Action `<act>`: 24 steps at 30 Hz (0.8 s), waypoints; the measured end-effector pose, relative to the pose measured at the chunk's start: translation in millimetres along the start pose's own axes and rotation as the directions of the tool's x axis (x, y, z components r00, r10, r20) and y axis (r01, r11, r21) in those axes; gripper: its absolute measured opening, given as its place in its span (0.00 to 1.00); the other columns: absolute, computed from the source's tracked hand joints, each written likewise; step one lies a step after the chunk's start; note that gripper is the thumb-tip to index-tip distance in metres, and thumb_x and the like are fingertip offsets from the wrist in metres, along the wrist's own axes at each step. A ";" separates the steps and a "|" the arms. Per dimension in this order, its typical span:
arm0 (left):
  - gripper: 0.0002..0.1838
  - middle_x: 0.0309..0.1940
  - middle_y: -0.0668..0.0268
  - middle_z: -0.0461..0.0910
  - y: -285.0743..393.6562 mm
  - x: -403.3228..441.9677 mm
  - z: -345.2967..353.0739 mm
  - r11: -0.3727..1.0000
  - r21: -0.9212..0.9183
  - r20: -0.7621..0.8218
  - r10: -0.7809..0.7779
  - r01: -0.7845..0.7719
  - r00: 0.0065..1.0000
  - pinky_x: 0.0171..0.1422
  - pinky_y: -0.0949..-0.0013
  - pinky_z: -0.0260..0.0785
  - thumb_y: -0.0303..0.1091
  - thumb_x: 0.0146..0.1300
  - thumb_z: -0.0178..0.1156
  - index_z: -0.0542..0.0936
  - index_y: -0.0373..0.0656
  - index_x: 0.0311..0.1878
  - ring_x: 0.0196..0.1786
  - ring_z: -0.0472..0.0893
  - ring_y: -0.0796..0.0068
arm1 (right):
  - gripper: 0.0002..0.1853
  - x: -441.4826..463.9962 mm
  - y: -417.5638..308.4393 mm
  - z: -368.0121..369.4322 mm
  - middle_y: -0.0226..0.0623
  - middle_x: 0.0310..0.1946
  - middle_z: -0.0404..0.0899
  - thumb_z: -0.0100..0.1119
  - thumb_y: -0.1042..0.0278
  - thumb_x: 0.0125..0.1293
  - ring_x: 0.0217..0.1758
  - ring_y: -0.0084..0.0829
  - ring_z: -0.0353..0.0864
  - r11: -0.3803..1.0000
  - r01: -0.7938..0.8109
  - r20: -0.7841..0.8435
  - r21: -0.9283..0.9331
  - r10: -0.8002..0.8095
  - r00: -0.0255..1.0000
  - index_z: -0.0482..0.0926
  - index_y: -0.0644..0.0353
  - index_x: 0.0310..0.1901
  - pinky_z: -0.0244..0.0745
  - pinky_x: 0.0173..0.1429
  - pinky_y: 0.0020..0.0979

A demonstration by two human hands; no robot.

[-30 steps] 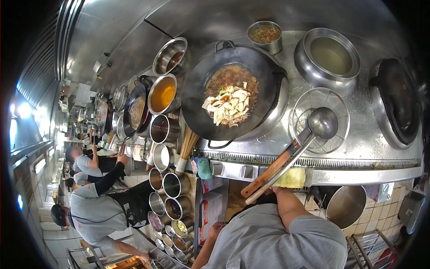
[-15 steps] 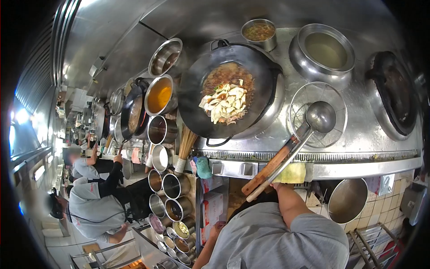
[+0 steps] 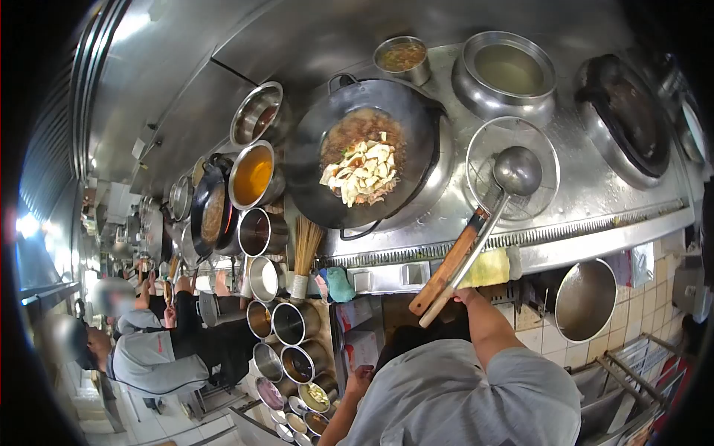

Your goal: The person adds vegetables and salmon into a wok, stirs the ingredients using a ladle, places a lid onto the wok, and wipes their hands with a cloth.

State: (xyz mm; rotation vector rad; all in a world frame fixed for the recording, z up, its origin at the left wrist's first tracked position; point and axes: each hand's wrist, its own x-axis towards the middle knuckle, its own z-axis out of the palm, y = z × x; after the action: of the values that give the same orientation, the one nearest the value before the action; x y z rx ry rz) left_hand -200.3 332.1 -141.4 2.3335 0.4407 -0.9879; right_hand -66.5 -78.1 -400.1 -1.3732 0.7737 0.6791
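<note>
Wok (image 3: 306, 175); ladle (image 3: 518, 171) over strainer (image 3: 483, 152) beside it; left hand (image 3: 361, 380), right hand (image 3: 465, 295): fingers unclear.

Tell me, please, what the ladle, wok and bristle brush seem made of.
Ladle: probably stainless steel, grey with soft highlights; its handle end looks like pale wood.
Wok: perhaps iron or carbon steel, being dark and mostly matte.
Bristle brush: likely bamboo, given its straw-coloured, straight strands.

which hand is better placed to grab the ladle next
Right, most likely: the right hand is beside the yellow cloth, close to the wooden handle of the ladle. The left hand is lower and farther from that handle.
</note>
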 end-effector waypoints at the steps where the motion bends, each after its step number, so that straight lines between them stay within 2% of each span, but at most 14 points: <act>1: 0.18 0.46 0.54 0.87 -30.4 16.7 3.9 0.999 0.011 -0.003 0.053 -0.053 0.999 0.57 0.61 0.75 0.45 0.69 0.58 0.83 0.46 0.55 0.52 0.86 0.58 | 0.08 0.1 -2.3 -0.9 0.31 0.31 0.85 0.61 0.66 0.66 0.26 0.28 0.83 0.987 -0.068 -0.079 -0.148 0.057 0.995 0.83 0.55 0.45 0.80 0.26 0.29; 2: 0.18 0.47 0.53 0.86 -50.2 28.0 6.8 0.994 0.015 -0.006 0.111 -0.111 0.994 0.58 0.60 0.75 0.45 0.69 0.58 0.84 0.46 0.54 0.52 0.86 0.57 | 0.08 -7.0 -15.5 -11.2 0.32 0.30 0.85 0.59 0.66 0.67 0.25 0.29 0.83 0.914 -0.111 -0.025 -0.389 0.110 0.994 0.83 0.57 0.44 0.81 0.26 0.30; 3: 0.17 0.47 0.52 0.86 -43.3 27.5 2.1 0.995 0.038 0.011 0.091 -0.091 0.996 0.58 0.60 0.75 0.45 0.69 0.58 0.84 0.46 0.53 0.53 0.85 0.56 | 0.08 -21.8 -28.3 -23.4 0.33 0.29 0.85 0.57 0.66 0.68 0.24 0.30 0.84 0.781 -0.131 0.009 -0.611 0.173 0.985 0.83 0.58 0.43 0.81 0.27 0.32; 4: 0.17 0.48 0.52 0.86 -28.3 23.3 -6.7 0.996 0.058 0.025 0.073 -0.074 0.997 0.58 0.59 0.75 0.45 0.69 0.58 0.85 0.46 0.52 0.53 0.85 0.55 | 0.11 -52.6 -42.6 -27.3 0.38 0.25 0.84 0.54 0.64 0.70 0.23 0.32 0.84 0.802 -0.275 -0.118 -0.530 0.251 0.961 0.83 0.61 0.40 0.81 0.26 0.32; 5: 0.16 0.49 0.51 0.85 -16.1 21.1 -16.1 0.995 0.079 0.039 0.058 -0.061 0.998 0.59 0.58 0.75 0.45 0.69 0.58 0.85 0.47 0.51 0.54 0.85 0.54 | 0.11 -57.2 -35.4 -33.3 0.39 0.26 0.84 0.54 0.63 0.71 0.23 0.33 0.84 0.854 -0.291 -0.134 -0.432 0.258 0.957 0.82 0.62 0.40 0.81 0.25 0.33; 6: 0.17 0.47 0.52 0.86 -49.7 49.9 -8.1 0.988 0.125 0.094 0.078 -0.090 0.993 0.59 0.58 0.75 0.45 0.68 0.57 0.86 0.47 0.51 0.54 0.84 0.54 | 0.12 -66.4 -22.6 -37.1 0.40 0.26 0.83 0.54 0.62 0.71 0.22 0.33 0.83 0.897 -0.300 -0.147 -0.325 0.265 0.953 0.82 0.62 0.40 0.80 0.25 0.34; 7: 0.17 0.46 0.52 0.86 -80.6 77.7 -1.2 0.973 0.110 0.115 0.190 -0.203 0.975 0.58 0.57 0.75 0.45 0.68 0.57 0.86 0.47 0.51 0.53 0.85 0.53 | 0.13 -75.6 -8.2 -37.2 0.41 0.27 0.83 0.54 0.61 0.72 0.22 0.34 0.83 0.930 -0.302 -0.159 -0.211 0.272 0.949 0.81 0.63 0.40 0.80 0.24 0.35; 8: 0.17 0.45 0.52 0.86 -99.6 98.1 2.1 0.946 0.092 0.137 0.298 -0.311 0.945 0.58 0.57 0.75 0.45 0.68 0.57 0.86 0.46 0.51 0.53 0.85 0.53 | 0.10 -107.4 -2.0 -35.1 0.39 0.27 0.83 0.56 0.65 0.67 0.23 0.32 0.83 0.991 -0.110 -0.177 0.074 0.122 0.977 0.81 0.64 0.37 0.80 0.26 0.36; 9: 0.17 0.44 0.52 0.86 -119.6 115.5 7.8 0.908 0.068 0.160 0.400 -0.414 0.903 0.58 0.57 0.76 0.45 0.67 0.58 0.86 0.46 0.51 0.52 0.85 0.52 | 0.10 -132.0 -1.7 -29.8 0.39 0.28 0.83 0.56 0.64 0.68 0.24 0.32 0.83 0.981 -0.092 -0.202 0.174 0.127 0.971 0.81 0.63 0.38 0.80 0.27 0.36; 12: 0.15 0.41 0.55 0.87 -99.2 151.8 6.4 0.720 0.378 0.417 0.429 -0.583 0.801 0.51 0.59 0.77 0.44 0.67 0.59 0.86 0.45 0.47 0.46 0.87 0.58 | 0.11 -190.1 0.0 -6.6 0.38 0.29 0.82 0.56 0.61 0.69 0.27 0.33 0.83 0.917 0.014 -0.264 0.399 0.100 0.959 0.79 0.60 0.41 0.81 0.31 0.37; 15: 0.14 0.41 0.58 0.86 -34.2 144.3 -4.3 0.979 0.101 0.402 0.124 -0.178 0.907 0.44 0.65 0.77 0.44 0.66 0.59 0.86 0.45 0.41 0.41 0.86 0.70 | 0.13 -235.3 26.1 21.9 0.40 0.35 0.83 0.54 0.58 0.72 0.35 0.37 0.84 0.854 0.000 -0.235 0.520 0.143 0.961 0.78 0.60 0.43 0.82 0.40 0.40; 18: 0.13 0.39 0.63 0.84 -25.5 204.9 33.0 0.943 -0.001 0.488 0.291 -0.333 0.823 0.38 0.70 0.75 0.43 0.69 0.59 0.84 0.44 0.45 0.37 0.82 0.79 | 0.12 -270.3 33.9 50.0 0.41 0.36 0.83 0.55 0.57 0.72 0.37 0.37 0.84 0.672 -0.054 -0.082 0.739 0.169 0.982 0.77 0.59 0.43 0.82 0.43 0.42; 21: 0.13 0.38 0.67 0.82 35.4 168.4 34.1 0.904 -0.381 0.418 0.354 -0.192 0.836 0.38 0.70 0.75 0.41 0.72 0.58 0.80 0.43 0.52 0.35 0.81 0.78 | 0.14 -289.6 8.6 63.3 0.42 0.39 0.82 0.54 0.56 0.73 0.41 0.38 0.83 0.731 -0.039 -0.065 0.681 0.114 0.991 0.77 0.60 0.45 0.81 0.48 0.42; 24: 0.14 0.38 0.70 0.81 58.1 157.6 41.1 0.891 -0.421 0.479 0.376 -0.168 0.793 0.38 0.71 0.74 0.37 0.73 0.57 0.76 0.42 0.57 0.35 0.79 0.79 | 0.20 -284.4 -20.3 74.8 0.42 0.44 0.82 0.52 0.51 0.75 0.48 0.39 0.83 0.743 0.056 -0.069 0.667 -0.013 0.998 0.76 0.61 0.52 0.80 0.54 0.43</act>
State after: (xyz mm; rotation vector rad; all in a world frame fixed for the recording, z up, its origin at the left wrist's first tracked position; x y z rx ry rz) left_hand -87.9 273.6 -259.2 1.6222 0.0284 -1.2489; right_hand -211.2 0.7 -155.6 -0.7367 0.9231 0.2704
